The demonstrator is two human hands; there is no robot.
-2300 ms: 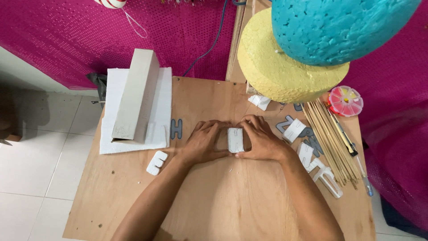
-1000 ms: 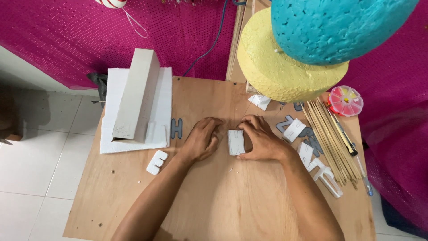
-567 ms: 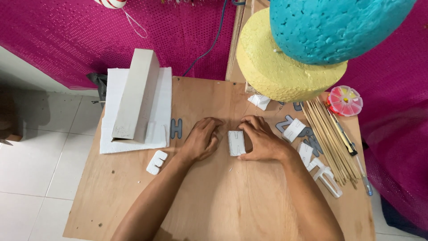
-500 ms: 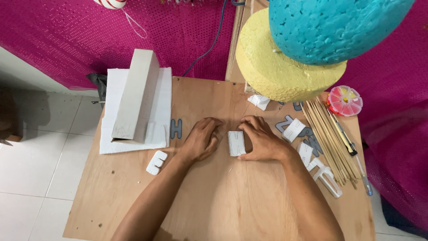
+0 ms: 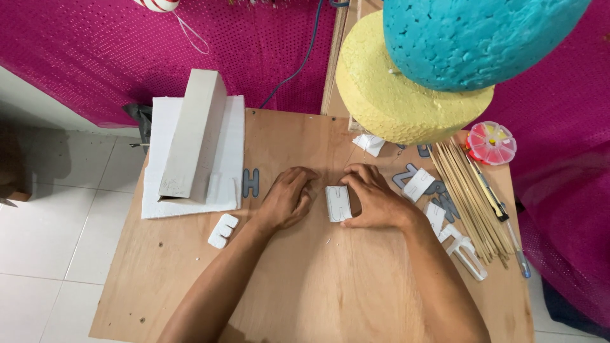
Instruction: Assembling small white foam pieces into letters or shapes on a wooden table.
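Observation:
A small white foam block (image 5: 338,203) lies flat on the plywood table (image 5: 318,279). My right hand (image 5: 373,198) cups its right side, with fingertips on its top edge and thumb near its lower edge. My left hand (image 5: 287,198) rests palm-down just left of the block, fingers loosely curled and a small gap between them and the foam. A grey letter cut-out (image 5: 251,183) lies left of my left hand, and a white foam letter (image 5: 222,230) sits below it.
A tall grey cardboard box (image 5: 194,134) stands on a white foam sheet (image 5: 230,152) at the left. Wooden skewers (image 5: 467,197), a pen (image 5: 499,213), foam and grey letter pieces (image 5: 419,184) and a round pink bead box (image 5: 490,142) lie right. Yellow (image 5: 394,105) and teal (image 5: 470,38) foam balls hang overhead.
My left hand has drawn slightly leftward off the foam block. My right hand stays on it. The block has barely shifted.

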